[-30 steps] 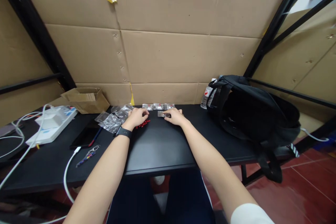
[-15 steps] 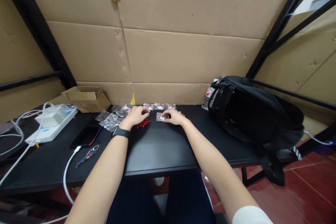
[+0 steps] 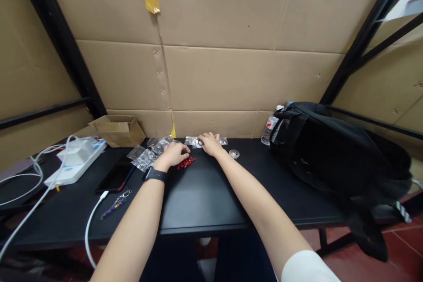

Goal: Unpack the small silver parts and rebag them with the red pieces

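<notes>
My right hand [image 3: 210,143] is at the back of the black table, fingers bent down on a small clear plastic packet with something shiny in it, mostly hidden by the hand. It touches a row of similar packets, where one packet [image 3: 191,141] shows to the left of the fingers and another [image 3: 223,141] to the right. My left hand [image 3: 174,155] rests with curved fingers apart, holding nothing that I can see. Beside its fingertips is a small pile of red cords [image 3: 187,162]. Several flat clear bags [image 3: 144,158] lie left of it, partly under the hand.
A small roll of tape [image 3: 234,154] lies right of my right wrist. Further right are a water bottle [image 3: 270,128] and a black backpack [image 3: 337,154]. To the left are an open cardboard box [image 3: 120,132], a phone [image 3: 114,176], a keychain [image 3: 115,205] and a white power strip [image 3: 77,163].
My right hand has carried the packet away from me and slightly left, up to the row at the back. The tape roll has come into view. My left hand stays by the red cords.
</notes>
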Demonstrator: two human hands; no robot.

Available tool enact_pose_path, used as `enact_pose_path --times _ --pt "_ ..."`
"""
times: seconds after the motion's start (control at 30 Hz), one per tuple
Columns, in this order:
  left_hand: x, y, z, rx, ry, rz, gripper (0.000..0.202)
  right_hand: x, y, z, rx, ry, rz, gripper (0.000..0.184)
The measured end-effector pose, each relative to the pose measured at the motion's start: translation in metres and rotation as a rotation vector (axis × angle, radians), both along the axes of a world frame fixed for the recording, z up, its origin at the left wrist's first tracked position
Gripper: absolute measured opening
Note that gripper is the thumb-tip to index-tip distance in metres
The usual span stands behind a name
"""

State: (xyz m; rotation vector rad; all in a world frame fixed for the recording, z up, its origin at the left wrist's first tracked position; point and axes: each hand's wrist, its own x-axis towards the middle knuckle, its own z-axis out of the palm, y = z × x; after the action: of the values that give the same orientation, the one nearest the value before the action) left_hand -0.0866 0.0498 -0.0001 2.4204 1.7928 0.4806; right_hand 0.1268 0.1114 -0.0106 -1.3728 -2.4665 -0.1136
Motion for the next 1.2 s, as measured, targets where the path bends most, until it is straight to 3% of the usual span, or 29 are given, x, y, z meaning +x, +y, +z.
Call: enact_pose_path --times 0.13,0.23,0.43,0.57,0.7,0.97,1.1,1.2 --pt "-0.006 0.002 -0.002 -0.058 -0.006 -0.138 0.024 -0.008 0.007 0.002 -0.046 0.002 -0.017 0.032" --pt "-0.009 0.003 -0.003 -0.133 -0.056 -0.229 0.027 0.002 0.009 0.009 -0.093 0.045 0.008 0.039" --pt "-0.007 0.008 -0.004 -0.134 -0.043 -0.153 0.028 0.061 -0.006 0.028 -0.247 0.018 -0.119 0.037" --pt "-0.009 0.018 -0.012 -0.095 -0.042 -0.148 0.025 0.112 -0.031 0.018 -0.23 0.067 -0.154 0.051" --pt "-0.01 0.024 -0.019 -0.096 -0.025 -0.091 0.017 0.142 -0.047 -0.002 -0.201 0.188 -0.017 0.047" --pt "-0.006 0.019 -0.018 0.045 0.083 0.059 0.016 0.144 -0.037 -0.008 -0.249 0.243 -0.032 0.035" --pt "-0.003 0.017 -0.017 0.099 -0.011 0.096 0.019 0.146 -0.037 -0.009 -0.26 0.249 -0.029 0.033" --pt "0.0 0.014 -0.014 0.116 -0.126 0.038 0.018 0.146 -0.036 -0.01 -0.251 0.251 -0.025 0.033"
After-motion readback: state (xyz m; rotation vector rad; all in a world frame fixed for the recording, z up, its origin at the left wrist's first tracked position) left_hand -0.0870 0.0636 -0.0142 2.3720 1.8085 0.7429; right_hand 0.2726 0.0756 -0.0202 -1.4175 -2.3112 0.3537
